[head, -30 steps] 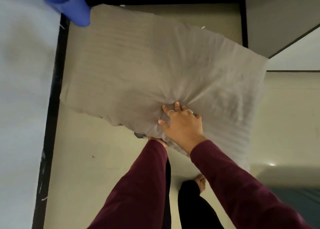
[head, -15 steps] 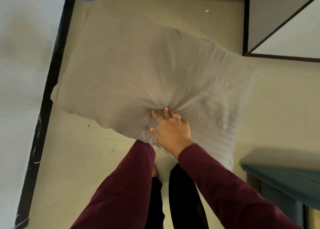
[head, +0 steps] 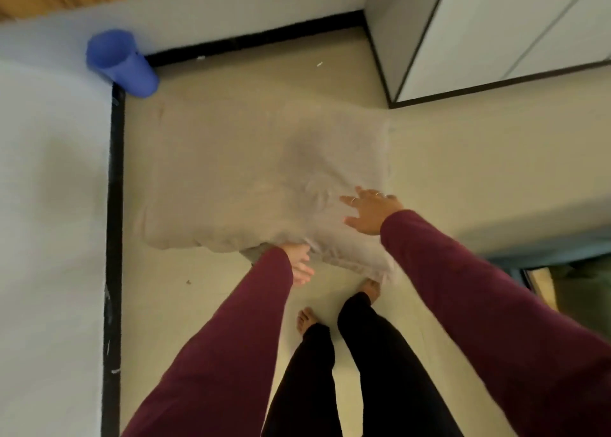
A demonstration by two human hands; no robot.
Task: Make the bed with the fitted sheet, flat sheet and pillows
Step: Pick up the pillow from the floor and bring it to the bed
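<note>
A beige pillow (head: 251, 185) is in the middle of the view over the cream floor, blurred by motion. My right hand (head: 370, 211) lies at its near right part with fingers spread and straight, rings showing. My left hand (head: 299, 261) is at the pillow's near edge, fingers extended downward and gripping nothing that I can see. Whether the pillow rests on the floor or hangs just above it cannot be told. No bed or sheet is in view.
A blue cylindrical bin (head: 119, 63) stands in the far left corner by the black skirting (head: 114, 205). A white cabinet (head: 496, 39) fills the top right. A teal piece of furniture (head: 542, 258) juts in at right. My bare feet (head: 305, 319) stand just behind the pillow.
My right hand has come off the bunched middle of the pillow and moved right with its fingers spread. My left hand has come out from under the pillow, which now sits lower and farther off.
</note>
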